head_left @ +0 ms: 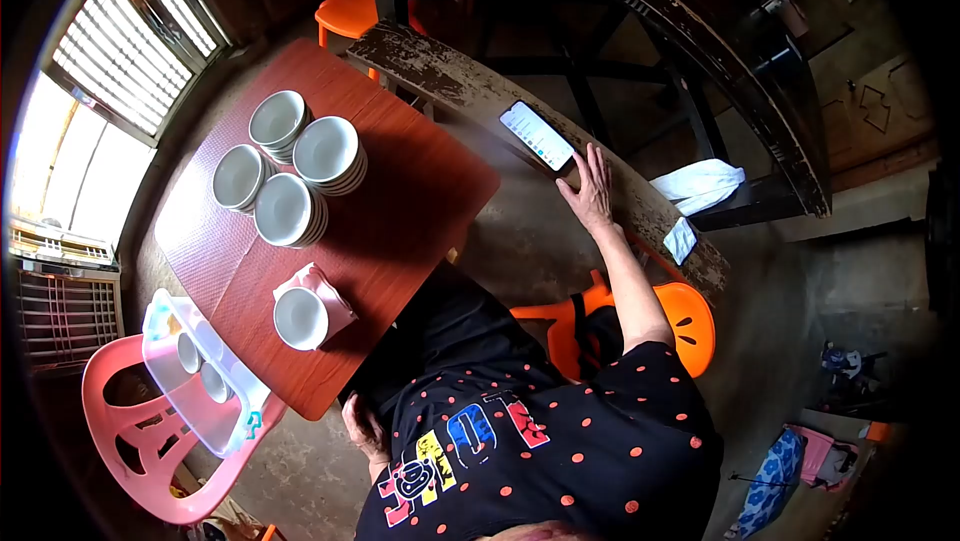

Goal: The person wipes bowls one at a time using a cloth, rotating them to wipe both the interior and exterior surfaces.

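Note:
My right hand [592, 191] is stretched over a worn wooden bench [640, 186], fingers spread. Just beyond its fingertips a phone [537, 136] with a lit white screen lies on the bench; whether they touch is unclear. Down at my side, by the table's near edge, my left hand [366, 429] hangs loosely with slightly bent fingers and no visible object. On the red-brown table [420, 171] sits a white bowl [301, 318], with a folded pink cloth [335, 301] around and under it. Farther back, several stacks of white bowls [326, 151] are grouped close together.
A clear plastic tub [165, 371] with white bowls inside stands on a pink chair [110, 411] beside the table. White cloth [700, 184] lies across the bench's far side. An orange chair [685, 326] is at my right; another orange chair [360, 6] stands beyond the table.

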### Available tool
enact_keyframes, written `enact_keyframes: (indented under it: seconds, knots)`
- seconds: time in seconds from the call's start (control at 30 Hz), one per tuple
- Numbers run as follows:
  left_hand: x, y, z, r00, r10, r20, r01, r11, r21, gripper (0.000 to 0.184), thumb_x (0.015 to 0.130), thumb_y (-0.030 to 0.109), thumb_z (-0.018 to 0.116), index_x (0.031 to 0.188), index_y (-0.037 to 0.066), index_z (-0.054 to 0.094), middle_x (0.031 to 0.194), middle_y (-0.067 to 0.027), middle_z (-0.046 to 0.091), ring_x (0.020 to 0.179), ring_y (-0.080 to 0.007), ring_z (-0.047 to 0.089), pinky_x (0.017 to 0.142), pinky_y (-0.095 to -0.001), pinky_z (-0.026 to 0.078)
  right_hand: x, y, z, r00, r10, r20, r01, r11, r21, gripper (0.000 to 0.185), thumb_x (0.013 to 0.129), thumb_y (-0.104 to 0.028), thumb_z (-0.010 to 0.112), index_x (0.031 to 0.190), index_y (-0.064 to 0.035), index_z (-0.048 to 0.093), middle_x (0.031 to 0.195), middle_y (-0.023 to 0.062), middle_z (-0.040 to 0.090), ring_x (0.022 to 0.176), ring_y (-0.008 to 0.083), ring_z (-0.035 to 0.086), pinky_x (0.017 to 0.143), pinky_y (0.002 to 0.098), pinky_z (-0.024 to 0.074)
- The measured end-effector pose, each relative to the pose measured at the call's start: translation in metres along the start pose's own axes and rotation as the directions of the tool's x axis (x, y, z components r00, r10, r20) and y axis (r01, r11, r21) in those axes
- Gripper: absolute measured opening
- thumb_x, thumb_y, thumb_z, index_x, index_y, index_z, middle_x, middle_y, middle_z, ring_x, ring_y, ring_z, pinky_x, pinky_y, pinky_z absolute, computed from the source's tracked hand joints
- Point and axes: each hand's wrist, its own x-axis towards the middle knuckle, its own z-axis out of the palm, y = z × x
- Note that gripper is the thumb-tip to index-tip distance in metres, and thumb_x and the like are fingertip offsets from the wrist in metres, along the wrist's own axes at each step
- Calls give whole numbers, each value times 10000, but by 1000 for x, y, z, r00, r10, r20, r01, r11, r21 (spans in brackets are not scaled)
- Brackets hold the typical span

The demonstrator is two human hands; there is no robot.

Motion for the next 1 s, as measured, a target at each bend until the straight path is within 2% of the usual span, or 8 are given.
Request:
enact_keyframes:
  seconds: [0.27, 0.37, 0.5, 0.57, 0.63, 0.7, 0.83, 1.0]
  knots:
    - [2, 9, -2, 1000, -17, -2, 17, 1000, 4, 344, 848, -83, 512, 1180, 1, 544, 1156, -180, 586, 1077, -329, 575, 950, -374, 451, 2, 4, -1, 985, 42, 167, -29, 996, -81, 635, 872, -393, 610, 1399, -111, 396, 1518, 185, 239, 1389, 379, 242, 1107, 551, 207]
    - [7, 13, -3, 1000, 19, 7, -19, 1000, 17, 314, 854, -75, 516, 1157, -3, 554, 1133, -181, 593, 1061, -336, 580, 943, -370, 453, 8, -4, -17, 996, 63, 60, -59, 996, -71, 634, 874, -390, 608, 1407, -120, 397, 1512, 199, 247, 1392, 378, 243, 1104, 553, 212]
    - [27, 38, -16, 962, -242, 128, 260, 954, -151, 220, 883, -48, 547, 1097, -5, 580, 1055, -181, 614, 981, -290, 616, 875, -333, 481, 21, -36, -38, 988, 90, -123, -67, 982, 179, 499, 904, -263, 594, 1339, -52, 470, 1460, 220, 342, 1328, 383, 352, 1078, 456, 302]
    - [41, 51, -27, 946, -312, 83, 323, 913, -250, 200, 857, -35, 619, 1055, -12, 593, 993, -153, 639, 896, -259, 642, 797, -303, 508, 25, -79, -52, 988, -25, -152, 79, 930, 360, 421, 917, -170, 571, 1299, -10, 499, 1407, 212, 422, 1277, 371, 424, 1047, 429, 351]
    - [68, 84, -49, 995, -98, -24, 99, 993, 63, 175, 832, -37, 652, 1000, -1, 619, 937, -148, 641, 819, -245, 646, 713, -299, 518, 23, -148, -77, 985, -137, -107, 171, 872, 458, 317, 912, -96, 559, 1213, 4, 564, 1244, 165, 565, 1146, 331, 545, 963, 382, 445]
    - [91, 96, -55, 992, 33, -124, -23, 996, 85, 155, 820, -40, 660, 965, 10, 637, 888, -139, 636, 790, -245, 640, 695, -308, 517, 16, -205, -90, 940, -329, -87, 322, 776, 542, 266, 877, -54, 595, 1139, -14, 613, 1112, 133, 619, 1040, 302, 597, 899, 367, 483]
    - [142, 113, -51, 959, 228, -169, -185, 954, 238, 225, 779, -6, 695, 994, 39, 649, 986, -129, 630, 927, -292, 615, 795, -377, 510, -3, -293, -84, 797, -585, -151, 532, 562, 633, 242, 791, 1, 658, 1026, -54, 650, 945, 88, 639, 877, 252, 623, 787, 352, 499]
    - [168, 107, -25, 943, 54, -327, 24, 973, 231, 424, 790, 71, 704, 1185, 30, 554, 1166, -167, 552, 1109, -329, 518, 938, -419, 435, -14, -360, -65, 814, -578, -63, 412, 498, 763, 228, 805, -15, 646, 1032, -22, 638, 973, 128, 631, 881, 289, 625, 806, 373, 502]
